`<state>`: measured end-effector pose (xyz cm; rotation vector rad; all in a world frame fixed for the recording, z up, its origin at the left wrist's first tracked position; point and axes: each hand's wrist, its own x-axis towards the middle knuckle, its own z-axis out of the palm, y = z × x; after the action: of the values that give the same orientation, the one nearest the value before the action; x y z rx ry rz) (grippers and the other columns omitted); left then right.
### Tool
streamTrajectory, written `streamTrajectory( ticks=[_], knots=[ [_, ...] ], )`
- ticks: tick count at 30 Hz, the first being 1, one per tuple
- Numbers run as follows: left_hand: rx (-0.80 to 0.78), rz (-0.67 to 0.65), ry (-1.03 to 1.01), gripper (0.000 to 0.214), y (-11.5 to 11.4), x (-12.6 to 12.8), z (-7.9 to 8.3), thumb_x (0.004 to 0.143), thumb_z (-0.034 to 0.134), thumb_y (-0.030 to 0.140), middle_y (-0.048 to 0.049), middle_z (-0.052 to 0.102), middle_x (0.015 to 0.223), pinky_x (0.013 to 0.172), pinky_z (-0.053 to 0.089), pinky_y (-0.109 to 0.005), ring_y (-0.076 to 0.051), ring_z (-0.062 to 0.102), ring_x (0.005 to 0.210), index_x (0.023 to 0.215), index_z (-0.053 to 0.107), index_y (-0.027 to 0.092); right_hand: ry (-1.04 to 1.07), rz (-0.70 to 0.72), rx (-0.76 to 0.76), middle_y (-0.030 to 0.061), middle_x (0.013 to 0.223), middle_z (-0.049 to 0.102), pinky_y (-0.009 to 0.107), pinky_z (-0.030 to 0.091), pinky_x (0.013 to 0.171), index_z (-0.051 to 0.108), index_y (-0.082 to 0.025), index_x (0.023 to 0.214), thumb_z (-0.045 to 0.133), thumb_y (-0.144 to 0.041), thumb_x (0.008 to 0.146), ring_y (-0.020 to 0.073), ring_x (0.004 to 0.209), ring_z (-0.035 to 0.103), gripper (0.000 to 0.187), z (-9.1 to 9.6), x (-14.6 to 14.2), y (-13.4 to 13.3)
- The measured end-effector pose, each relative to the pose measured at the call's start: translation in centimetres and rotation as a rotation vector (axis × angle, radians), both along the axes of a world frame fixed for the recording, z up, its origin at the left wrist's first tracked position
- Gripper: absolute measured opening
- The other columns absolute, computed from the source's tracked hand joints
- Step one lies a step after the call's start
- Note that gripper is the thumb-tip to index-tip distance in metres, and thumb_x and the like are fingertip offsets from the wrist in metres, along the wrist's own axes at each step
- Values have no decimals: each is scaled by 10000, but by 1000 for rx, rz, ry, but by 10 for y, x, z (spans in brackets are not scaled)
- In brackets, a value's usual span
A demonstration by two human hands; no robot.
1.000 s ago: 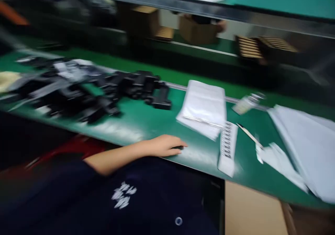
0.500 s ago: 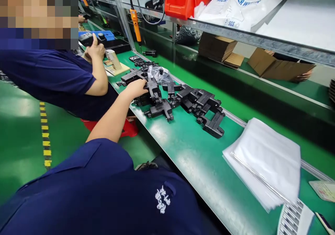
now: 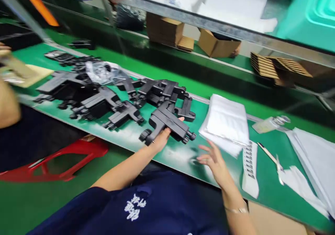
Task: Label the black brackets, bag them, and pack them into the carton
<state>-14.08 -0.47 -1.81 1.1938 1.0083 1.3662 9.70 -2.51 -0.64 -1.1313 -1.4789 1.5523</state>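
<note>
My left hand grips a black plastic bracket part from below and holds it just above the green bench. My right hand hovers open to its right, fingers spread, close to the bench's near edge. Behind the held part lies a heap of several similar black parts. A stack of clear plastic bags lies right of the held part, with a strip of barcode labels beside it.
Another person's arm shows at the far left by a red stool. A knife-like tool and white sheets lie at the right. Cardboard boxes stand under the metal shelf at the back.
The view swung right from the neighbouring worker. My left hand left the pile of black parts and now holds one near the bags. My right hand has come into view, open.
</note>
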Motion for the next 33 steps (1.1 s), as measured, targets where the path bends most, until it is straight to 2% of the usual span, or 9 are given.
streamTrajectory(
  ticks=[4, 7, 9, 15, 21, 25, 27, 29, 33],
  knots=[
    [-28, -335, 164, 569, -5, 44, -3, 813, 613, 597, -112, 714, 1121, 1070, 446, -496, -310, 608, 1182, 1227, 647, 208, 313, -291, -374, 15, 863, 660, 227, 499, 412, 538, -242, 1162, 620, -763, 749, 89, 461, 568, 670, -13, -13, -10],
    [-106, -538, 151, 552, -5, 41, -2, 791, 665, 509, -122, 707, 1142, 1009, 480, -475, -318, 623, 1142, 1240, 630, 191, 306, -571, -385, -91, 554, 458, 169, 316, 311, 535, -216, 908, 703, -734, 668, 39, 334, 343, 595, -22, -2, -7],
    [-194, -636, 68, 567, -3, 36, -5, 839, 591, 544, -135, 691, 1164, 942, 511, -438, -311, 635, 1117, 1278, 587, 184, 233, -667, -296, -106, 523, 410, 178, 294, 304, 520, -228, 876, 709, -709, 675, 51, 340, 325, 554, -25, 12, -14],
    [-143, -336, 398, 643, -4, 51, -18, 806, 559, 682, -112, 638, 1094, 935, 479, -423, -283, 602, 1032, 1177, 543, 158, -241, -602, 81, -55, 580, 494, 264, 424, 433, 589, -231, 910, 582, -619, 851, 131, 453, 487, 393, -18, 46, -38],
    [102, -315, 469, 768, -12, 48, -14, 750, 521, 813, -107, 625, 1129, 896, 485, -378, -264, 608, 1001, 1189, 520, 183, -526, -436, 136, -1, 702, 596, 263, 388, 546, 629, -201, 838, 410, -551, 977, 132, 560, 503, 435, 0, 58, -30],
    [133, -299, 434, 777, -13, 44, -12, 718, 572, 818, -103, 638, 1110, 914, 479, -387, -268, 612, 1003, 1173, 534, 190, -469, -382, 112, -35, 555, 505, 260, 378, 532, 592, -209, 775, 411, -500, 985, 139, 518, 492, 401, 0, 54, -24],
    [27, -234, 366, 786, -11, 48, -16, 728, 567, 816, -104, 634, 1133, 944, 472, -391, -272, 605, 1037, 1195, 532, 185, -507, -442, 266, -26, 561, 524, 267, 385, 530, 573, -214, 746, 433, -447, 979, 146, 521, 502, 358, -2, 51, -22],
    [-181, -194, 226, 784, -8, 55, -21, 760, 531, 814, -107, 642, 1123, 939, 481, -388, -272, 609, 1036, 1208, 536, 171, -607, -437, 587, -1, 615, 578, 284, 405, 559, 582, -222, 773, 460, -378, 977, 161, 564, 532, 285, -3, 51, -21],
    [-479, -267, -52, 785, -7, 61, -32, 770, 531, 813, -120, 672, 1031, 845, 517, -369, -263, 641, 949, 1160, 567, 134, -704, -169, 1111, 54, 775, 645, 321, 437, 602, 609, -228, 976, 431, -350, 1017, 187, 649, 562, 220, -3, 57, -18]
  ],
)
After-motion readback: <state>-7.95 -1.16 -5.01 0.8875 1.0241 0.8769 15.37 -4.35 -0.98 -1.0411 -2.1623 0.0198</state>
